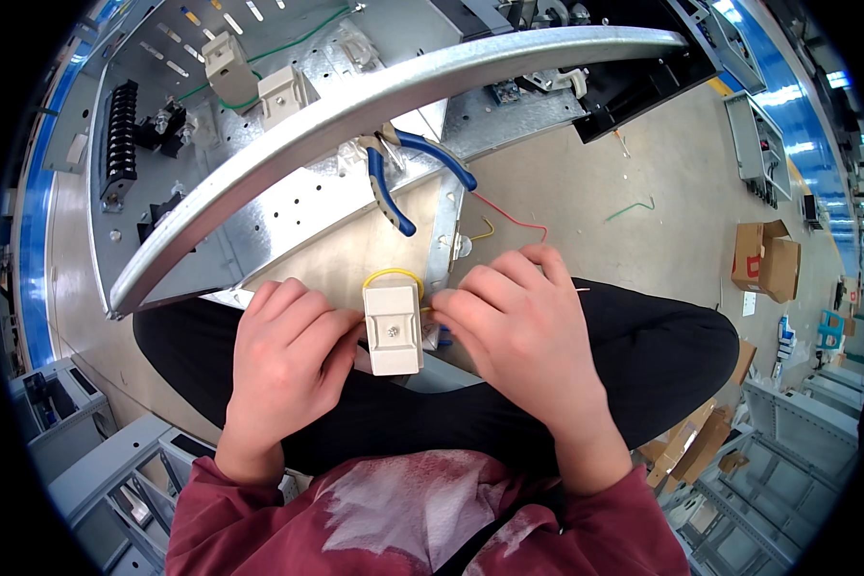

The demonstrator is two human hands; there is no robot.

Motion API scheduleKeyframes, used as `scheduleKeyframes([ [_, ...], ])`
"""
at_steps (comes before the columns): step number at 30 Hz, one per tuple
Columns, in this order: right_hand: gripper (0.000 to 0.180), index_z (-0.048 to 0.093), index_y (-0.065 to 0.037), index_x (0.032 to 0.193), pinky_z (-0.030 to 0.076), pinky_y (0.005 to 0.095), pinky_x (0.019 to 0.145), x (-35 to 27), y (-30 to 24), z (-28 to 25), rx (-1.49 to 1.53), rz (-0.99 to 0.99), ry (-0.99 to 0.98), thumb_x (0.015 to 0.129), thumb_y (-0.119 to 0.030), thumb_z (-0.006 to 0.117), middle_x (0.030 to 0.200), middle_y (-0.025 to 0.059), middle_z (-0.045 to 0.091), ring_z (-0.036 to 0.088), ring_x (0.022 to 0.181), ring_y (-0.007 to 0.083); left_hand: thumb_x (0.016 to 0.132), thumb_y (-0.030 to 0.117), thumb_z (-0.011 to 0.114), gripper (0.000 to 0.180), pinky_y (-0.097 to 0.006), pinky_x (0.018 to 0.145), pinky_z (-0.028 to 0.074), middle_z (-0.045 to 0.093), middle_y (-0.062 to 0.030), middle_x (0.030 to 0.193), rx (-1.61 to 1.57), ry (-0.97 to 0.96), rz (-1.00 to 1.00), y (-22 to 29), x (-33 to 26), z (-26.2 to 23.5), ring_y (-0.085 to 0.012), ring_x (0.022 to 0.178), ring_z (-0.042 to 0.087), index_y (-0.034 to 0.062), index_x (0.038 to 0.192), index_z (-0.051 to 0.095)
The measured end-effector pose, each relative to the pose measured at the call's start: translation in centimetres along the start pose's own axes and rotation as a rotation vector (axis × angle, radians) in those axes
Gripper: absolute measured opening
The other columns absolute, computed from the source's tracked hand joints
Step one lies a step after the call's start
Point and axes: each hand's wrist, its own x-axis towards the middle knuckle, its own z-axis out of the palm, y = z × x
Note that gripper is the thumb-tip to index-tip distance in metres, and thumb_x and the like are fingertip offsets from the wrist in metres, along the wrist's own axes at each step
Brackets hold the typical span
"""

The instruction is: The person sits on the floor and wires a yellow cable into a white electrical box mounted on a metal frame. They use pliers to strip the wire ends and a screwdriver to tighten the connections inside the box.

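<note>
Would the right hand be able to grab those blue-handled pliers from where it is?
Probably yes: the pliers' blue handles jut past the curved metal edge toward the person, with nothing seen over them. The right hand, beside the beige block, would likely need only reach forward and left.

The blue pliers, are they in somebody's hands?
No, the pliers lie beyond the left hand and the right hand, touching neither.

Block (394, 331) matt plastic; frame (499, 58) smooth, shiny metal; trousers (662, 331) matt cloth.
</note>
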Motion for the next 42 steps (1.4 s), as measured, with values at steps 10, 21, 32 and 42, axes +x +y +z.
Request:
scheduleKeyframes([
  [10, 0.019, 0.066, -0.013, 0.1, 0.051, 0.0396, 0.088, 3.4, 2.6, -3.9, 0.029, -0.264, -0.376, 0.084, -0.007, 0.073, 0.097, 0.0017, 0.063, 0.067, 0.1, 0.0239, 0.075, 0.001, 0.085, 0.022, -0.042, 0.072, 0.042, 0.059, -0.0068, 0.081, -0.045, 0.032, 0.019, 0.2, 0.2, 0.3, -0.0291, 0.078, 0.057, 0.0039, 0.094, 0.075],
  [21, 0.016, 0.07, -0.011, 0.094, 0.051, 0.0391, 0.088, 3.1, 2.3, -2.8, 0.077, -0.231, -0.3, 0.086, -0.019, 0.082, 0.096, 0.0012, 0.066, 0.066, 0.1, 0.0232, 0.076, 0.004, 0.085, 0.02, -0.041, 0.073, 0.045, 0.06, -0.0059, 0.083, -0.018, -0.014, 0.0, 0.1, 0.1, 0.3, -0.0284, 0.08, 0.058, 0.0055, 0.093, 0.075],
  [32, 0.031, 0.079, -0.01, 0.08, 0.05, 0.0383, 0.089, 2.6, 2.2, -2.2, 0.02, -0.16, -0.223, 0.083, -0.04, 0.089, 0.083, 0.0008, 0.071, 0.065, 0.095, 0.0215, 0.072, 0.004, 0.086, 0.023, -0.042, 0.071, 0.043, 0.058, -0.0064, 0.081, -0.011, -0.041, 0.016, 0.7, 0.1, 0.4, -0.0289, 0.078, 0.058, 0.0054, 0.093, 0.076],
  [42, 0.024, 0.078, -0.012, 0.077, 0.048, 0.0392, 0.09, 2.2, 0.3, -2.2, -0.015, -0.038, -0.202, 0.087, -0.033, 0.084, 0.082, 0.0018, 0.071, 0.065, 0.094, 0.0216, 0.072, 0.005, 0.086, 0.024, -0.042, 0.071, 0.043, 0.059, -0.0062, 0.081, -0.001, -0.027, 0.0, 0.8, 0.0, 0.2, -0.029, 0.077, 0.058, 0.0058, 0.094, 0.076],
])
